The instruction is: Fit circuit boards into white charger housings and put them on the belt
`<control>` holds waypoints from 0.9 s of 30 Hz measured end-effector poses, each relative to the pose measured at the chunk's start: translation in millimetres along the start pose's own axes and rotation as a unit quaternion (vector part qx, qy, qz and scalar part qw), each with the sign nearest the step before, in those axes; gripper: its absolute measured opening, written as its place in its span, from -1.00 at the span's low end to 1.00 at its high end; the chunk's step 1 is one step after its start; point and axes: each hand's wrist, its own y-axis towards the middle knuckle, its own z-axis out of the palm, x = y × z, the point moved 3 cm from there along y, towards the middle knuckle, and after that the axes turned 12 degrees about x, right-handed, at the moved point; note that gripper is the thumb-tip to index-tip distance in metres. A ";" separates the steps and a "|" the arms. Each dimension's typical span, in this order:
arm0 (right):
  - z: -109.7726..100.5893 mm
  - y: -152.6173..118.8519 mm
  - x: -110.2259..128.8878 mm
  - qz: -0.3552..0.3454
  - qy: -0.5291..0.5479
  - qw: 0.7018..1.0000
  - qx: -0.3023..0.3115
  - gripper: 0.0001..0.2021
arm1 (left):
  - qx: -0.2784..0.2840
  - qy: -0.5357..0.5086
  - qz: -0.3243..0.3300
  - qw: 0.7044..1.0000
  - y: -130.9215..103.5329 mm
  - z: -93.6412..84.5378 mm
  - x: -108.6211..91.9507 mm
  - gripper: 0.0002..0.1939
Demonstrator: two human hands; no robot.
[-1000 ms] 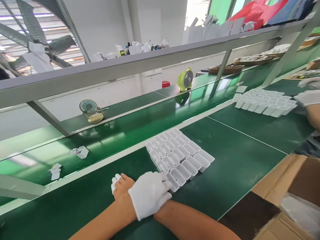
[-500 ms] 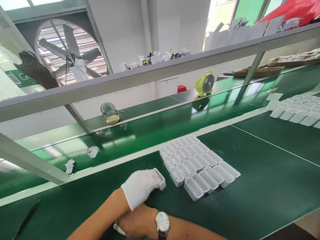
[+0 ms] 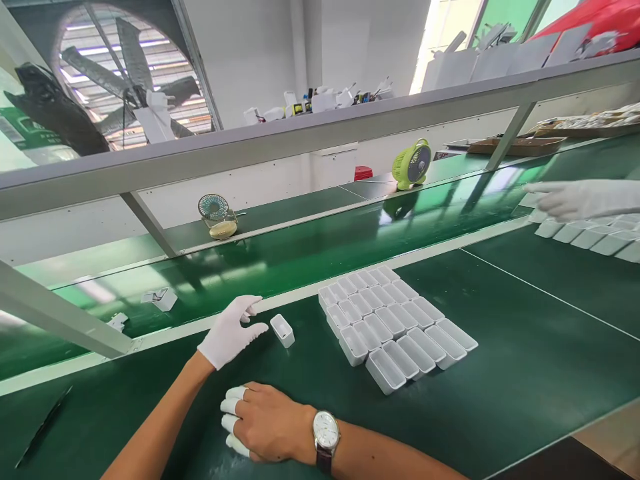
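Smooth green tabletop (image 3: 525, 347), white box (image 3: 283, 331) (oblong, open-topped)

Bright glare on green belt (image 3: 310, 247)

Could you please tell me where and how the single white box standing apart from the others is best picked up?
Probably by its two long side walls, pinched from the left and above: the white box is narrow and open-topped, stands apart from the other boxes, and the open left hand is just beside it.

Factory workshop | conveyor belt (image 3: 320, 241) | rowed white boxes (image 3: 393, 320) | large fan (image 3: 137, 97)
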 end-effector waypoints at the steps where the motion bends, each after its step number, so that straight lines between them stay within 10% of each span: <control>1: 0.4 -0.3 0.1 0.000 0.002 1.000 -0.002 -0.68 | 0.009 -0.010 -0.006 1.000 -1.0 1.6 1.7 -0.44; 10: -1.9 -1.2 -2.6 0.012 0.016 0.999 0.029 -0.70 | 0.077 -0.071 0.009 0.994 7.1 56.4 5.3 -0.18; 14: -3.0 -9.2 -5.6 0.031 0.054 0.997 0.037 -0.75 | 0.060 -0.100 0.016 0.993 9.4 52.6 5.9 -0.09; 19: 17.6 -15.2 -11.2 0.005 0.102 0.995 0.013 -0.78 | -0.165 -0.033 -0.130 0.977 -42.4 -34.8 68.7 -0.60; 27: 41.0 -3.4 -26.6 -0.051 0.109 0.993 -0.017 -0.63 | -0.371 0.051 -0.419 0.827 -217.2 -208.3 197.0 -0.84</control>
